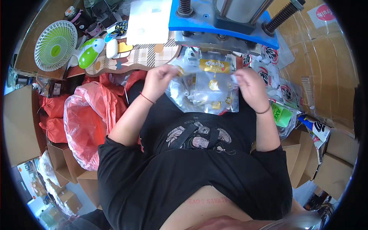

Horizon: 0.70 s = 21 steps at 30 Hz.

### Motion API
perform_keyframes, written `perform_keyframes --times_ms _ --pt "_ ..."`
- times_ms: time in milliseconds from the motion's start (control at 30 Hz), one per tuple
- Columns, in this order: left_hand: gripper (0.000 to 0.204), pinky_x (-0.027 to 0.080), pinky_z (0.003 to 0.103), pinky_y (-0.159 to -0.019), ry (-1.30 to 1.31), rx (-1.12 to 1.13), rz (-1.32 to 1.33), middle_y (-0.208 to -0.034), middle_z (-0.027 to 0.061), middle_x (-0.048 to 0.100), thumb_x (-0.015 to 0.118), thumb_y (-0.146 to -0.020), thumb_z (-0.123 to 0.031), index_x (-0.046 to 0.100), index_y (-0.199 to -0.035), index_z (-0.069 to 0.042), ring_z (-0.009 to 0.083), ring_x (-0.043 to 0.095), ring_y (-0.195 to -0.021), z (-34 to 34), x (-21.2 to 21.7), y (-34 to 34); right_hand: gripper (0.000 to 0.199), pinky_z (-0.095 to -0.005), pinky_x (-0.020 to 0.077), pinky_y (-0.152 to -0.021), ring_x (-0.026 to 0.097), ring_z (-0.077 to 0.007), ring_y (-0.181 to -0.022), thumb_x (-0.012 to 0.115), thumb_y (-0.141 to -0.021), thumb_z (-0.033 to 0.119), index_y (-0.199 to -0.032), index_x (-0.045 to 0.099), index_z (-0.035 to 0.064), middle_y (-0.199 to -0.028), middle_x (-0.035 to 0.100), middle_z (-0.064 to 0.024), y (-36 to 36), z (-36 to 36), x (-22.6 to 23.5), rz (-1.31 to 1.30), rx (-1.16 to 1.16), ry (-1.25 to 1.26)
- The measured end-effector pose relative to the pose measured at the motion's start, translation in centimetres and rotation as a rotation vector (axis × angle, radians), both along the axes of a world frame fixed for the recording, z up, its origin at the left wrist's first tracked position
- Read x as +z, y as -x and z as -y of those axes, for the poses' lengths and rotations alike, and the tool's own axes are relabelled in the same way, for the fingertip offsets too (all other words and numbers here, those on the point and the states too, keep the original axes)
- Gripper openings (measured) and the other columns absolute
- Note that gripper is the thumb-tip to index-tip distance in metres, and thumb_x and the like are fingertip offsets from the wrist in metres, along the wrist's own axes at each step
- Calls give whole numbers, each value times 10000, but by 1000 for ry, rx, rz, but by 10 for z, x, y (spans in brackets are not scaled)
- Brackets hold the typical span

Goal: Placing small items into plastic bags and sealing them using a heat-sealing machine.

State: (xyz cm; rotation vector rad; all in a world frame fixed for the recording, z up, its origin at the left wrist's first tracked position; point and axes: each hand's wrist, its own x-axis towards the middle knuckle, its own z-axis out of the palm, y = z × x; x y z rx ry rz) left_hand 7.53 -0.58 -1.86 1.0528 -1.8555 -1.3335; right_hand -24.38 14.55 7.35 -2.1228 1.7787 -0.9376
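Clear plastic bags with gold print [214, 88] lie in an overlapping pile before me, under the front of a press with a blue plate [226, 32]. My left hand [161, 79] is closed at the pile's upper left, pinching the edge of a clear plastic bag [188, 69] that is partly smeared by motion. My right hand [251, 86] is at the pile's right edge, its fingers curled together. A small whitish bit shows at those fingertips, too blurred to name.
A red plastic bag [82, 115] lines a bin at my left. A white and green fan [55, 46] and a green and white mouse-shaped thing [91, 53] occupy the left table with a white sheet [148, 21]. Cardboard [318, 76] and printed plastic packages [287, 92] line the right.
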Motion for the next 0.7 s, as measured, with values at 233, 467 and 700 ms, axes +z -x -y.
perform_keyframes --times_ms 233,467,700 --pt "213 469 213 -674 -164 -321 75 -846 10 695 658 -977 -182 699 -1070 5 25 582 -757 -53 38 53 144 -358 503 -724 639 -288 -800 632 -950 169 -960 671 30 -863 663 -124 -44 32 33 277 28 17" --pt "260 551 283 -810 -827 -470 -347 -1007 55 724 706 -935 -133 674 -1152 7 123 681 -878 -85 37 80 133 -354 493 -770 624 -267 -824 614 -944 123 -1021 656 23 -900 653 -100 -15 24 30 77 171 -69" --pt "324 562 310 -880 -882 -424 -430 -1055 99 720 710 -920 -112 633 -1197 36 171 702 -958 -43 31 101 203 -342 482 -820 610 -270 -855 579 -919 21 -1118 620 25 -1076 590 -109 31 -2 20 28 -34 103"
